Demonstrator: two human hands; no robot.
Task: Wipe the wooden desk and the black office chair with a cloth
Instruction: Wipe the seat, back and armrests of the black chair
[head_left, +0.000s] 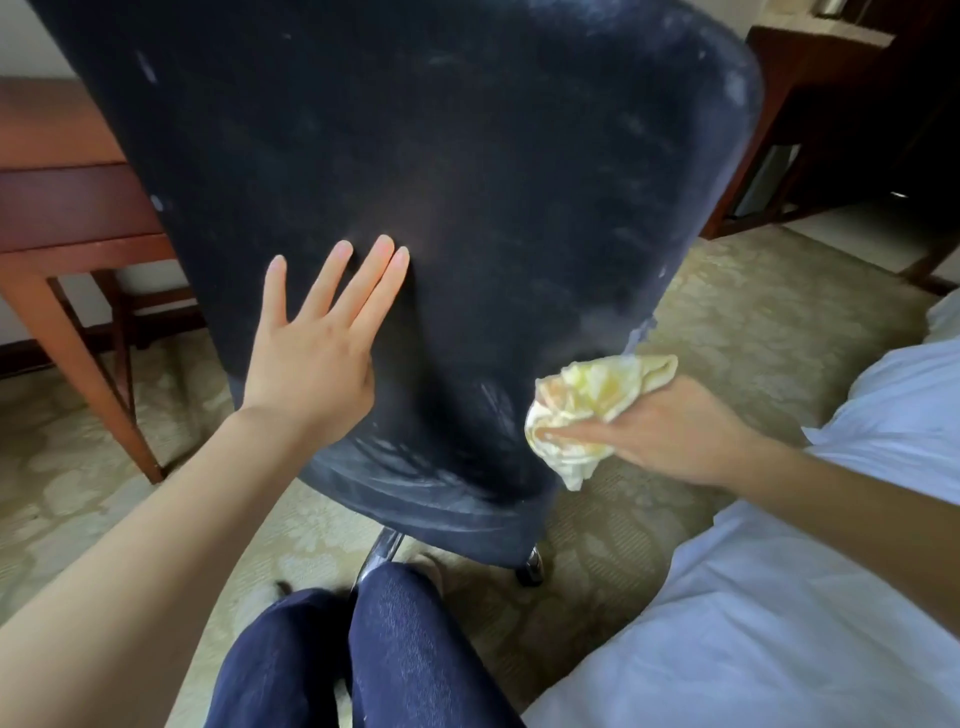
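Left hand (311, 358) flat, bracing chair back (467, 182); right hand (670, 431) bunching cloth (587, 405). Best wipe lower edge firmly, overlapping strokes.

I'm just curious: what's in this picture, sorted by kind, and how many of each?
black office chair: 1
yellow cloth: 1
hands: 2, left hand flat on the chair, right hand gripping the cloth
wooden furniture: 2, desk at left, dark unit at upper right
white bedding: 1
total: 7
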